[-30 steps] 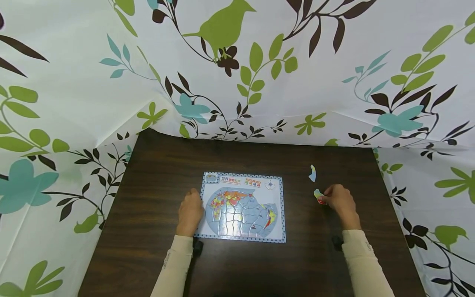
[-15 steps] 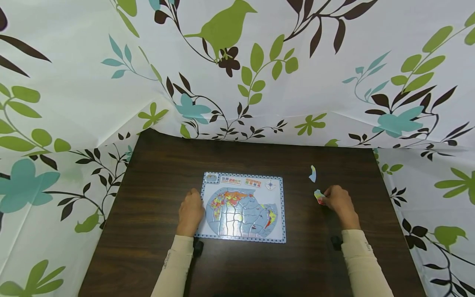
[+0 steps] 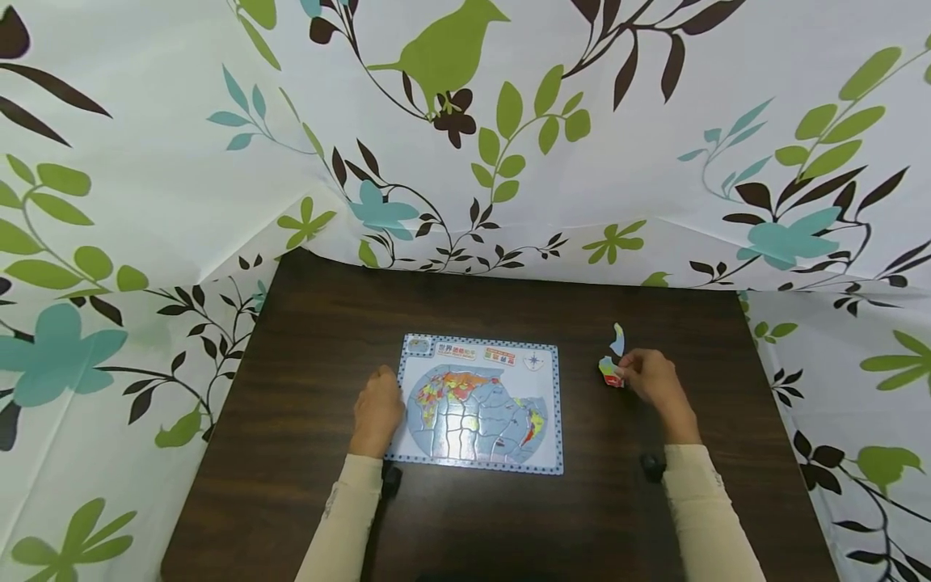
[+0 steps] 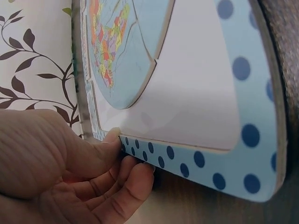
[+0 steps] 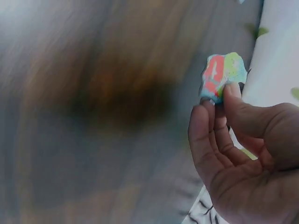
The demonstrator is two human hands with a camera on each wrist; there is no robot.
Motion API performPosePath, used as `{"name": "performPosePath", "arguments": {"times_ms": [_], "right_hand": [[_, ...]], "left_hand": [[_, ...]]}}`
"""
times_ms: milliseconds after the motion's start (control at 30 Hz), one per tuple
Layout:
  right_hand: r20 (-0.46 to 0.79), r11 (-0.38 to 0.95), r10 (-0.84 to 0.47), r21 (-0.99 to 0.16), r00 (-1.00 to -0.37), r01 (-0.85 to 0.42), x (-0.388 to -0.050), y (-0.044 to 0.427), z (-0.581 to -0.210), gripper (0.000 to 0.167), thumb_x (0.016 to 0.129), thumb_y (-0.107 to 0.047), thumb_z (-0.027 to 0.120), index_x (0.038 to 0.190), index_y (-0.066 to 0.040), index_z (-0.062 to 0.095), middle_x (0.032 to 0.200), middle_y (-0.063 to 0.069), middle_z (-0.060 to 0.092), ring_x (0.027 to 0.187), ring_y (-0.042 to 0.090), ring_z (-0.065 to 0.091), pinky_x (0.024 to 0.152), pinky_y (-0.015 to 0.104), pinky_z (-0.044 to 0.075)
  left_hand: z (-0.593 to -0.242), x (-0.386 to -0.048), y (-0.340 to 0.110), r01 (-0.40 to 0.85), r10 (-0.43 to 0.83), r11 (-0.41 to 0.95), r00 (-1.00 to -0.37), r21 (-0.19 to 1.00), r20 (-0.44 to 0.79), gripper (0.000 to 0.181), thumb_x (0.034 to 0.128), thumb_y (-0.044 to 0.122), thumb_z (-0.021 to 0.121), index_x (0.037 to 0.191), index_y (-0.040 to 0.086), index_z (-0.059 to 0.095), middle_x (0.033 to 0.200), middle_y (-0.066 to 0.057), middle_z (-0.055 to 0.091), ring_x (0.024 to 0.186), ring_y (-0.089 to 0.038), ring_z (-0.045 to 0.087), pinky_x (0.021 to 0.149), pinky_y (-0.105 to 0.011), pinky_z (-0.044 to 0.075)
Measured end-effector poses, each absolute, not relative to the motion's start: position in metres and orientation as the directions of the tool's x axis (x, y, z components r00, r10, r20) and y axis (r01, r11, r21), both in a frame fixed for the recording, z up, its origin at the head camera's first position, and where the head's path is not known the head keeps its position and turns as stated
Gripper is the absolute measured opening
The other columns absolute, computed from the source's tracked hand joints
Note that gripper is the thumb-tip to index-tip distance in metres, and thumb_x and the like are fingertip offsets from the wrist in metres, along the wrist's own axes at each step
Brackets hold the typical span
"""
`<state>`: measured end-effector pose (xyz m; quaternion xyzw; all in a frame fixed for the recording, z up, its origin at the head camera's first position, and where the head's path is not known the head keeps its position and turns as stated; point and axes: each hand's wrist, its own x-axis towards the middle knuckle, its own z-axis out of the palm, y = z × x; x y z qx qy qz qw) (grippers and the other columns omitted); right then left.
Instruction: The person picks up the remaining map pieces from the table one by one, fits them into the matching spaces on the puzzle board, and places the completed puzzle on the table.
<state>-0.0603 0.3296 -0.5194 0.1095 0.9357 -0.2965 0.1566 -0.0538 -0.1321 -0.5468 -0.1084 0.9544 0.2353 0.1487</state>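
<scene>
A world-map jigsaw board (image 3: pixel 544 453) with a dotted blue border lies on the dark table in the head view. My left hand (image 3: pixel 378 411) grips its left edge. In the left wrist view, the thumb (image 4: pixel 100 151) presses on the border while curled fingers sit beside and under the rim. Right of the board, my right hand (image 3: pixel 655 384) pinches a red, yellow-green and blue puzzle piece (image 5: pixel 224 74) between thumb and fingertips. Just beyond that piece, a slim pale-blue puzzle piece (image 3: pixel 617 340) lies on the table. The map has a gap at its upper right.
The dark wooden table (image 3: pixel 494 525) ends at the back against a white patterned cloth (image 3: pixel 538 178) with leaves and birds. More of this cloth hangs at both sides. Light glares off the lower middle of the map.
My right hand has shifted slightly left and away from me, and the held piece has turned. My left hand stays on the board's edge. The head view has drifted a little.
</scene>
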Motion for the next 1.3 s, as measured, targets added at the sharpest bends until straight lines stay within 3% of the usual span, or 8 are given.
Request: {"name": "performPosePath", "arguments": {"times_ms": [233, 600, 1133, 1300], "right_hand": [[-0.362, 0.752, 0.071, -0.593, -0.930, 0.288, -0.076, 0.285, -0.514, 0.018, 0.107, -0.016, 0.067, 0.109, 0.002, 0.068, 0.093, 0.016, 0.070, 0.080, 0.023, 0.069, 0.067, 0.033, 0.054], [-0.372, 0.745, 0.027, -0.612, -0.928, 0.266, -0.089, 0.227, -0.520, 0.013, 0.105, -0.013, 0.070, 0.108, 0.000, 0.070, 0.093, 0.013, 0.067, 0.078, 0.022, 0.063, 0.065, 0.030, 0.049], [-0.445, 0.734, 0.008, -0.605, -0.895, 0.307, -0.085, 0.185, -0.526, 0.010, 0.105, -0.013, 0.070, 0.107, -0.004, 0.071, 0.102, 0.015, 0.068, 0.084, 0.024, 0.065, 0.068, 0.028, 0.051], [-0.427, 0.760, -0.024, -0.595, -0.904, 0.261, -0.082, 0.176, -0.529, 0.009, 0.103, -0.013, 0.073, 0.101, -0.004, 0.071, 0.094, 0.012, 0.068, 0.081, 0.022, 0.062, 0.067, 0.029, 0.048]], "left_hand": [[-0.548, -0.054, -0.130, -0.268, -0.141, 0.877, -0.937, 0.398, -0.320, 0.028, 0.1065, 0.006, 0.060, 0.127, -0.012, 0.055, 0.118, -0.031, 0.066, 0.097, -0.047, 0.073, 0.081, -0.060, 0.063], [-0.544, -0.051, -0.126, -0.262, -0.147, 0.888, -0.941, 0.379, -0.305, 0.025, 0.1077, 0.005, 0.057, 0.125, -0.012, 0.055, 0.118, -0.033, 0.066, 0.098, -0.050, 0.073, 0.082, -0.061, 0.063], [-0.544, -0.050, -0.125, -0.260, -0.148, 0.886, -0.943, 0.384, -0.297, 0.024, 0.1072, 0.002, 0.055, 0.126, -0.013, 0.056, 0.117, -0.033, 0.066, 0.099, -0.050, 0.073, 0.083, -0.061, 0.063], [-0.545, -0.050, -0.125, -0.256, -0.147, 0.887, -0.946, 0.383, -0.290, 0.023, 0.1082, 0.004, 0.055, 0.124, -0.013, 0.056, 0.116, -0.033, 0.066, 0.097, -0.048, 0.073, 0.081, -0.059, 0.063]]}}
